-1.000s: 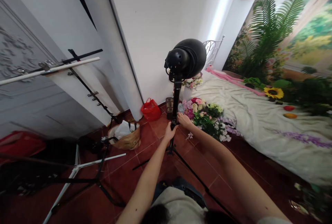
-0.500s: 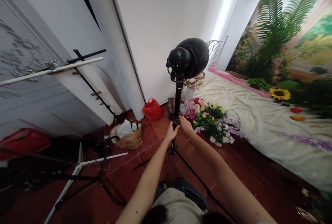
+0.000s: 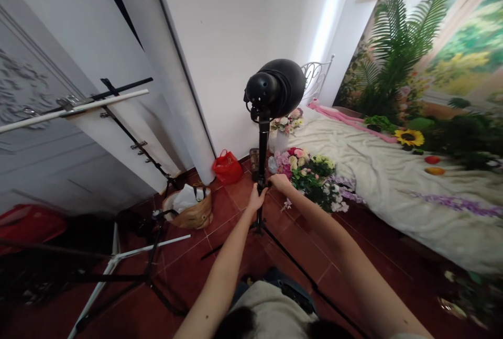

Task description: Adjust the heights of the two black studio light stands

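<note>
While the left hand wraps the black stand just below centre and the right hand curls beside its collar, exact grip unclear, the bulky lamp sits at twelve o'clock. Were the collar loosened without firm support, that top-heavy weight could drop or tip toward the flowers at three o'clock.

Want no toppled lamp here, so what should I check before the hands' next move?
1. Left hand on the stand: ok, fingers around it.
2. Right hand gripping a knob: cannot tell; it is at the stand, but its fingertips are unclear.
3. Lamp on top of the stand: ok.
4. Clamp tightness: cannot tell.
5. All legs spread: cannot tell; two show splayed.
6. Red bag apart from the stand: ok.
</note>
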`<state>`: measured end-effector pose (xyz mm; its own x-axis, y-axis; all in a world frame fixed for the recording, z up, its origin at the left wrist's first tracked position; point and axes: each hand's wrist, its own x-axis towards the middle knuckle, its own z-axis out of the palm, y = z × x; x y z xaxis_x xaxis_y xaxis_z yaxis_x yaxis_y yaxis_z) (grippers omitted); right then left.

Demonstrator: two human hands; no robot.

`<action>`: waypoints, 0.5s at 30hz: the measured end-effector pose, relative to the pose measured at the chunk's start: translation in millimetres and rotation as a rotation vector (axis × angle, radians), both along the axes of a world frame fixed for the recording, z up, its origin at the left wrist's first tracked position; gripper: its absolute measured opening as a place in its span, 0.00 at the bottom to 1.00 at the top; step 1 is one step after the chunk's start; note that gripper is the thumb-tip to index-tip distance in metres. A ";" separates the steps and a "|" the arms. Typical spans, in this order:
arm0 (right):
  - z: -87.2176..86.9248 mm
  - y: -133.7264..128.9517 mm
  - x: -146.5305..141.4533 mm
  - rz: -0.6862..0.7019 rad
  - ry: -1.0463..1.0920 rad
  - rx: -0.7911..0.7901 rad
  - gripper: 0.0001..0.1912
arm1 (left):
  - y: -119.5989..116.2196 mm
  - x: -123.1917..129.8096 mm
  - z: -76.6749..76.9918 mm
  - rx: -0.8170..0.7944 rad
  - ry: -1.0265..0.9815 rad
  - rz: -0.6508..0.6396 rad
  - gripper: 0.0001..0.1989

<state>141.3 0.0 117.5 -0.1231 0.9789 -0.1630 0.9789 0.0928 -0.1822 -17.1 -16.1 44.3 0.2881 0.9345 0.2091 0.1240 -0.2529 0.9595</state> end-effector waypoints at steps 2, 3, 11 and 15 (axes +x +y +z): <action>-9.6 -20.3 -3.3 -0.010 0.030 0.067 0.17 | 0.1 1.1 -0.8 -0.012 -0.020 0.004 0.17; -16.1 -31.5 -4.8 -0.020 0.049 0.116 0.21 | -0.1 1.6 -0.6 -0.020 -0.032 0.003 0.18; -82.8 -104.2 -5.8 -0.040 0.045 0.002 0.37 | -2.3 1.9 3.0 -0.032 -0.033 0.015 0.17; -95.4 -109.0 -8.4 -0.119 0.088 -0.217 0.34 | -0.8 2.3 -0.2 -0.027 -0.024 0.021 0.17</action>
<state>132.9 -109.0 22.1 -0.0322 0.9305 -0.3650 0.9601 -0.0728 -0.2702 -14.8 -16.9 44.2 0.2637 0.9457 0.1902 0.1060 -0.2244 0.9687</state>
